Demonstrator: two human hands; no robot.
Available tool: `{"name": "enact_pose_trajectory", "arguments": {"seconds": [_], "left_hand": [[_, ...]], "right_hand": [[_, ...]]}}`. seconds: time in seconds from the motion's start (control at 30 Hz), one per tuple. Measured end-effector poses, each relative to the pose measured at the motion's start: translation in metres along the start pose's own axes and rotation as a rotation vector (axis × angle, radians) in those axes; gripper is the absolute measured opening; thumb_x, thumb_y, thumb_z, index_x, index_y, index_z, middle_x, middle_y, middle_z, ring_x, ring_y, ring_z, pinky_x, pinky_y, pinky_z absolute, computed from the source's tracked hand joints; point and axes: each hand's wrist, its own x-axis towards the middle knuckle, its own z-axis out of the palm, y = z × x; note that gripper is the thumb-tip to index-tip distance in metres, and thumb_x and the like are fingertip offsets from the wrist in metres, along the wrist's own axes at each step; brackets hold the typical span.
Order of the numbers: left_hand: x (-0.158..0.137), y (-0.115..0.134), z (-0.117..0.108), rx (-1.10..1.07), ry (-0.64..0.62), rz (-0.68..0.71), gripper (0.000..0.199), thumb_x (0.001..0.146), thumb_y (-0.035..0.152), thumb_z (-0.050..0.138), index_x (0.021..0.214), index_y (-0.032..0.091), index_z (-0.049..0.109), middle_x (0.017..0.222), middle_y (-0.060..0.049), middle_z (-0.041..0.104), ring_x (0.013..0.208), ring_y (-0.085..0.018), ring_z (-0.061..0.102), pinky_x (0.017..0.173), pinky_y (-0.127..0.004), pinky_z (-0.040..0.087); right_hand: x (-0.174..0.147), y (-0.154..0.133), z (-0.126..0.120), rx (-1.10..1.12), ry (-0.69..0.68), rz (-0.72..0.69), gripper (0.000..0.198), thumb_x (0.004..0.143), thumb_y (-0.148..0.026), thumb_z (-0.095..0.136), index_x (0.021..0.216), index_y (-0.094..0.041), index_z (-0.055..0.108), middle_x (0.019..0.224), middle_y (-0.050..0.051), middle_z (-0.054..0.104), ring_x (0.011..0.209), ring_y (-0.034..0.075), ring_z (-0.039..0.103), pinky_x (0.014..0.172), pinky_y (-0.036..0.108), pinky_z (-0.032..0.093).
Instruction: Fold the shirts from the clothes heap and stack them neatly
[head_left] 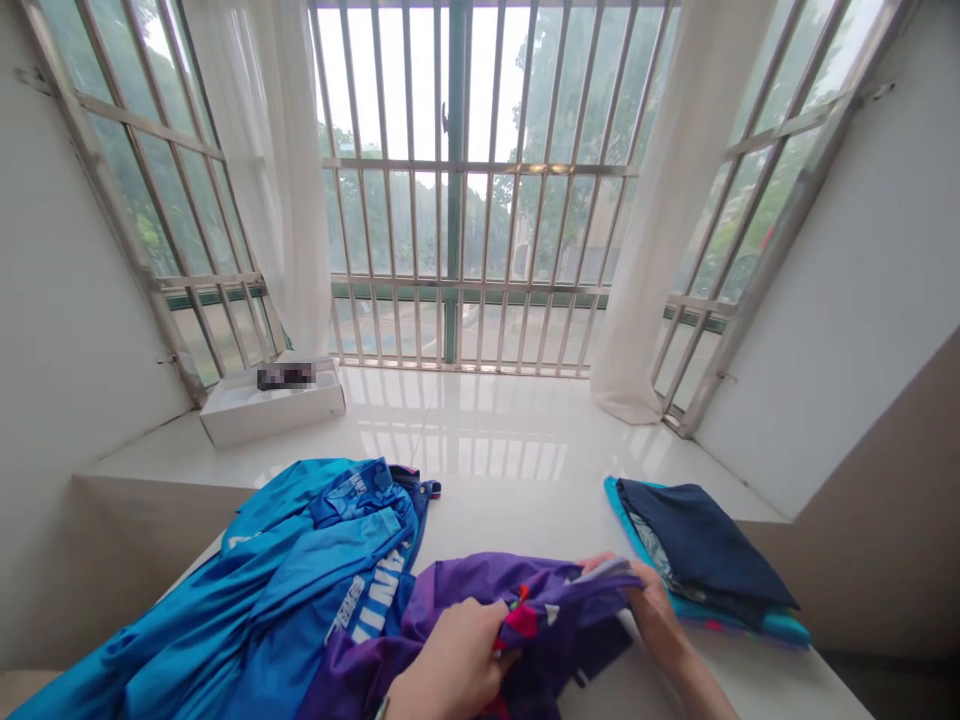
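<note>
Both my hands grip a purple shirt (480, 590) with red and white patches, held bunched over the white surface at the front. My left hand (454, 655) has its fingers pinched on the cloth near a red patch. My right hand (656, 610) is closed on a greyish edge of the shirt, farther right. Part of the shirt is crumpled, so its full shape is hidden. Directly left of it, touching, spreads a loose pile of blue sports clothing (277, 590) with white lettering. Right of my right hand sits a folded stack with a navy garment (697, 545) over a turquoise one (772, 625).
A white box (274, 410) with a blurred dark item on top stands on the sill (472, 410) at the left. Metal bars (480, 170) cover the window behind. White curtains (637, 330) hang at both sides, and one reaches the sill.
</note>
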Motion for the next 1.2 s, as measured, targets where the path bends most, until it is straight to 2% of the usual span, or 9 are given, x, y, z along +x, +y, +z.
{"name": "enact_pose_trajectory", "arguments": {"seconds": [0.13, 0.23, 0.3, 0.43, 0.5, 0.6, 0.83, 1.0, 1.2], "left_hand": [[0.0, 0.002, 0.0, 0.129, 0.072, -0.046, 0.028, 0.093, 0.023, 0.043, 0.113, 0.021, 0.062, 0.103, -0.012, 0.073, 0.093, -0.03, 0.069, 0.077, -0.035, 0.048], [-0.005, 0.006, -0.008, 0.178, 0.108, -0.094, 0.029, 0.094, 0.023, 0.042, 0.113, 0.019, 0.062, 0.099, -0.012, 0.074, 0.089, -0.03, 0.07, 0.075, -0.036, 0.05], [-0.01, 0.006, -0.014, 0.209, 0.145, -0.125, 0.03, 0.094, 0.036, 0.047, 0.108, 0.018, 0.066, 0.097, -0.013, 0.074, 0.09, -0.033, 0.07, 0.075, -0.038, 0.051], [-0.018, 0.001, -0.025, 0.269, 0.074, -0.179, 0.052, 0.067, 0.064, 0.072, 0.093, 0.019, 0.072, 0.094, -0.013, 0.075, 0.086, -0.037, 0.071, 0.073, -0.039, 0.053], [-0.02, -0.002, -0.027, 0.301, 0.022, -0.221, 0.058, 0.055, 0.064, 0.08, 0.09, 0.019, 0.074, 0.093, -0.013, 0.075, 0.085, -0.038, 0.071, 0.073, -0.04, 0.054], [-0.022, -0.004, -0.031, 0.361, -0.041, -0.253, 0.054, 0.053, 0.057, 0.083, 0.088, 0.017, 0.076, 0.096, -0.015, 0.076, 0.089, -0.039, 0.071, 0.077, -0.042, 0.056], [-0.029, 0.0, -0.034, 0.487, -0.116, -0.163, 0.023, 0.081, 0.029, 0.065, 0.1, 0.018, 0.074, 0.103, -0.015, 0.076, 0.097, -0.037, 0.072, 0.083, -0.045, 0.056], [-0.02, -0.01, -0.032, 0.597, 0.04, -0.254, 0.043, 0.087, -0.001, 0.035, 0.118, 0.011, 0.062, 0.104, -0.019, 0.072, 0.096, -0.032, 0.071, 0.079, -0.043, 0.056], [-0.004, -0.017, -0.034, 0.409, 0.23, -0.329, 0.042, 0.089, 0.0, 0.029, 0.12, 0.012, 0.055, 0.102, -0.016, 0.07, 0.097, -0.024, 0.069, 0.082, -0.032, 0.051]], "right_hand": [[0.002, -0.001, 0.002, -0.004, 0.091, 0.035, 0.065, 0.072, -0.081, 0.055, 0.05, -0.02, 0.06, 0.051, 0.004, 0.057, 0.052, 0.019, 0.051, 0.051, 0.03, 0.046], [0.003, -0.005, 0.003, -0.074, -0.001, -0.018, 0.062, 0.077, -0.077, 0.052, 0.055, -0.02, 0.062, 0.056, 0.005, 0.061, 0.058, 0.021, 0.054, 0.058, 0.032, 0.048], [0.002, -0.006, 0.002, -0.171, -0.07, -0.059, 0.06, 0.083, -0.073, 0.044, 0.058, -0.021, 0.062, 0.06, 0.005, 0.063, 0.064, 0.023, 0.057, 0.064, 0.033, 0.049], [-0.003, -0.001, 0.001, -0.511, -0.127, -0.098, 0.052, 0.087, -0.064, 0.038, 0.062, -0.022, 0.057, 0.066, 0.004, 0.064, 0.065, 0.022, 0.055, 0.064, 0.032, 0.042], [-0.005, -0.001, 0.001, -0.653, -0.152, -0.08, 0.047, 0.087, -0.059, 0.039, 0.065, -0.022, 0.058, 0.069, 0.004, 0.066, 0.067, 0.022, 0.056, 0.065, 0.031, 0.039], [-0.006, -0.007, -0.001, -0.743, -0.172, -0.015, 0.036, 0.085, -0.048, 0.045, 0.066, -0.021, 0.06, 0.069, 0.003, 0.067, 0.067, 0.02, 0.056, 0.064, 0.029, 0.035], [-0.013, -0.029, -0.001, -0.688, -0.255, 0.103, 0.023, 0.072, -0.042, 0.066, 0.066, -0.019, 0.065, 0.069, 0.001, 0.066, 0.07, 0.018, 0.055, 0.064, 0.027, 0.034], [-0.019, -0.029, 0.002, -0.409, -0.425, 0.208, 0.018, 0.061, -0.029, 0.074, 0.073, -0.018, 0.066, 0.066, -0.005, 0.059, 0.068, 0.014, 0.05, 0.059, 0.022, 0.033], [-0.022, -0.037, -0.004, -0.215, -0.442, 0.195, 0.007, 0.063, -0.022, 0.066, 0.068, -0.017, 0.067, 0.06, -0.005, 0.056, 0.061, 0.012, 0.047, 0.056, 0.021, 0.035]]}}
